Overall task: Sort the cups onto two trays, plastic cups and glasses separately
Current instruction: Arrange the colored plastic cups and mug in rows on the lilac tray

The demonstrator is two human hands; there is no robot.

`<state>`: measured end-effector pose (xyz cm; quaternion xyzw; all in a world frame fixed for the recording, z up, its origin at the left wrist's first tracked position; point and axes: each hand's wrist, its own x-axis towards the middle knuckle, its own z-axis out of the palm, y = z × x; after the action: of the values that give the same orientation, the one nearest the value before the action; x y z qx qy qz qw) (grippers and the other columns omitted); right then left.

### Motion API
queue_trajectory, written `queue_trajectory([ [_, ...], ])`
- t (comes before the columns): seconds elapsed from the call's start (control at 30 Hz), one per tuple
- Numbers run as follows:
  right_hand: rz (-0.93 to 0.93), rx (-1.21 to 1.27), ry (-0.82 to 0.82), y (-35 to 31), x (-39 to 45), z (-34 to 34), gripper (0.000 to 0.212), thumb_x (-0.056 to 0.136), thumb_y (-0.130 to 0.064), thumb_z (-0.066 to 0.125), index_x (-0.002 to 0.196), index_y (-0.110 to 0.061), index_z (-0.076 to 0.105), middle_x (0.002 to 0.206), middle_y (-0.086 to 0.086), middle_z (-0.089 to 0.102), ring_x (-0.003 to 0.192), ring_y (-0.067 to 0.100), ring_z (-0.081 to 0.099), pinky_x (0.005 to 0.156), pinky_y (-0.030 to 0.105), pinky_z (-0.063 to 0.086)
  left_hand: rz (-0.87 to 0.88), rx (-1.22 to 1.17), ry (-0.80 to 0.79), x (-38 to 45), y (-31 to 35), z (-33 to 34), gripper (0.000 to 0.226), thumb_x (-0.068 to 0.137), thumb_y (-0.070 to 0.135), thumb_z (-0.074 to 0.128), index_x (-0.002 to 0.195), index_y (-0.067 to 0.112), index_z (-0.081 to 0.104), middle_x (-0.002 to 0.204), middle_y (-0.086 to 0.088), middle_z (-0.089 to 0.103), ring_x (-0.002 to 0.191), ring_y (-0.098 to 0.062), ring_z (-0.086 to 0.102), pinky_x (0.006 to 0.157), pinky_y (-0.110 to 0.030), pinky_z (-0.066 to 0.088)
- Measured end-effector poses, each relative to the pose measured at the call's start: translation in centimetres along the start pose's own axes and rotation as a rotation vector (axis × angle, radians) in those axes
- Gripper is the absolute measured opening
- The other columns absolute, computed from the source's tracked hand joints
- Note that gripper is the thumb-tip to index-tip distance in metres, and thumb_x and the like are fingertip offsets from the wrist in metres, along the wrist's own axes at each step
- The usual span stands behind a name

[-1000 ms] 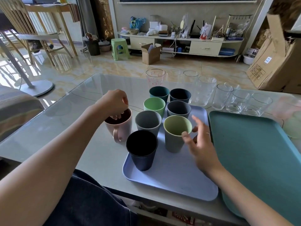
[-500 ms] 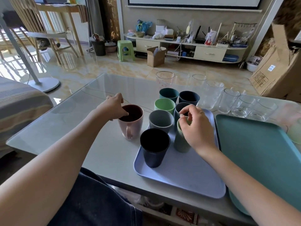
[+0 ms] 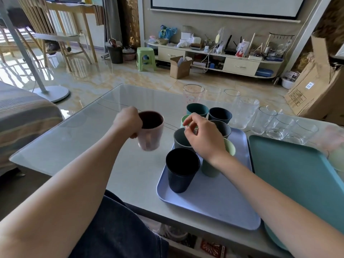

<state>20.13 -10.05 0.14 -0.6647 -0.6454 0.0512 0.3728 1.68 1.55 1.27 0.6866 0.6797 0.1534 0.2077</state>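
My left hand (image 3: 128, 122) grips the pink mug (image 3: 151, 134) by its handle side, left of the lavender tray (image 3: 214, 207); the mug looks blurred and slightly raised. My right hand (image 3: 203, 139) hovers over the plastic cups and pinches the rim of the light green cup (image 3: 184, 120). Also on or at the lavender tray are a dark grey cup (image 3: 180, 139), a black cup (image 3: 181, 173), an olive cup (image 3: 210, 167), a grey cup (image 3: 224, 128), a navy cup (image 3: 220, 114) and a teal cup (image 3: 197, 109). The teal tray (image 3: 297, 183) holds nothing. Several clear glasses (image 3: 245, 112) stand behind both trays.
The glass-topped table (image 3: 78, 138) ends close to my lap. Two pale blurred cups (image 3: 337, 159) sit at the far right edge. A striped sofa (image 3: 22, 116) is to the left, and cardboard boxes (image 3: 320, 90) stand on the floor to the right.
My left hand closed round the pink mug and raised it a little. My right hand let go of the olive cup and moved back-left to the light green cup's rim.
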Motion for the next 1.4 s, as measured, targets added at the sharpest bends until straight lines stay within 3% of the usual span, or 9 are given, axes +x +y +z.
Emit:
queue_trajectory([
  [0.07, -0.029, 0.034, -0.036, -0.8, 0.5, 0.4, 0.007, 0.09, -0.023, 0.055, 0.096, -0.021, 0.057, 0.082, -0.007, 0.06, 0.063, 0.007, 0.051, 0.062, 0.032, 0.048, 0.009, -0.028, 0.182, 0.2, 0.2, -1.6, 0.024, 0.079, -0.002, 0.043, 0.099, -0.001, 0.056, 0.084, -0.021, 0.066, 0.076, -0.037, 0.067, 0.068, -0.044, 0.058],
  [0.17, -0.058, 0.145, -0.076, -2.0, 1.1, 0.8, 0.019, 0.091, -0.03, 0.057, 0.106, -0.019, 0.056, 0.091, -0.003, 0.062, 0.066, 0.007, 0.052, 0.068, 0.033, 0.049, 0.016, -0.166, 0.336, -0.2, 0.9, -4.1, 0.023, 0.078, 0.0, 0.04, 0.095, -0.001, 0.055, 0.081, -0.024, 0.064, 0.071, -0.038, 0.065, 0.058, -0.037, 0.052],
  [0.3, -0.047, 0.323, -0.075, -3.6, 1.5, 0.7, 0.03, 0.092, -0.037, 0.057, 0.109, -0.012, 0.056, 0.101, 0.002, 0.063, 0.07, 0.009, 0.052, 0.069, 0.027, 0.045, 0.096, -0.307, 0.249, -2.5, 2.8, -4.5, 0.024, 0.077, 0.001, 0.036, 0.091, -0.004, 0.055, 0.061, -0.023, 0.064, 0.043, -0.026, 0.063, 0.034, -0.024, 0.047],
  [0.5, 0.036, 0.439, -0.014, -2.8, 0.8, -1.3, 0.027, 0.095, -0.034, 0.052, 0.095, -0.007, 0.055, 0.079, 0.006, 0.066, 0.059, 0.015, 0.059, 0.064, 0.039, 0.053, 0.27, -0.436, 0.191, -4.7, 5.3, -3.2, 0.025, 0.086, 0.007, 0.037, 0.106, 0.006, 0.051, 0.073, -0.019, 0.065, 0.043, -0.022, 0.064, 0.035, -0.025, 0.049],
  [0.67, 0.052, 0.491, 0.153, -0.6, -0.4, -5.5, 0.019, 0.097, -0.022, 0.051, 0.078, -0.019, 0.05, 0.068, 0.001, 0.061, 0.054, 0.004, 0.06, 0.055, 0.022, 0.054, 0.328, -0.706, -0.015, -5.3, 6.4, -2.9, 0.027, 0.097, 0.021, 0.032, 0.103, 0.006, 0.054, 0.063, -0.015, 0.062, 0.044, -0.025, 0.06, 0.037, -0.024, 0.045],
  [0.8, 0.062, 0.533, 0.102, 1.9, -3.2, -9.4, 0.02, 0.096, -0.024, 0.049, 0.086, -0.007, 0.054, 0.067, 0.009, 0.062, 0.059, 0.024, 0.063, 0.059, 0.036, 0.056, 0.375, -0.223, -0.233, -5.6, 5.7, -1.6, 0.014, 0.093, 0.026, 0.05, 0.098, 0.015, 0.057, 0.069, -0.008, 0.064, 0.049, -0.019, 0.058, 0.041, -0.023, 0.049],
  [0.9, 0.085, 0.555, 0.049, 3.7, -6.0, -10.8, 0.032, 0.088, -0.033, 0.049, 0.087, -0.002, 0.055, 0.066, 0.013, 0.061, 0.06, 0.032, 0.061, 0.058, 0.032, 0.055, 0.432, 0.069, -0.43, -5.7, 5.2, 0.1, 0.028, 0.083, 0.04, 0.065, 0.098, 0.017, 0.059, 0.069, -0.006, 0.063, 0.049, -0.016, 0.055, 0.04, -0.022, 0.047],
  [1.27, 0.067, 0.557, 0.01, 6.7, -13.0, -11.7, 0.025, 0.091, -0.027, 0.046, 0.081, -0.005, 0.054, 0.064, 0.011, 0.06, 0.059, 0.019, 0.059, 0.06, 0.021, 0.048, 0.535, 0.202, -0.473, -5.5, 6.1, 2.7, 0.006, 0.082, 0.012, 0.066, 0.085, 0.011, 0.06, 0.078, -0.015, 0.063, 0.05, -0.022, 0.062, 0.043, -0.023, 0.052],
  [1.4, 0.057, 0.58, 0.014, 7.0, -13.5, -11.3, 0.038, 0.092, -0.046, 0.049, 0.084, -0.01, 0.057, 0.062, 0.009, 0.059, 0.057, 0.02, 0.058, 0.057, 0.023, 0.048, 0.561, 0.25, -0.466, -5.3, 6.4, 2.7, 0.008, 0.081, 0.015, 0.068, 0.088, 0.013, 0.062, 0.079, -0.011, 0.064, 0.048, -0.016, 0.059, 0.045, -0.022, 0.051],
])
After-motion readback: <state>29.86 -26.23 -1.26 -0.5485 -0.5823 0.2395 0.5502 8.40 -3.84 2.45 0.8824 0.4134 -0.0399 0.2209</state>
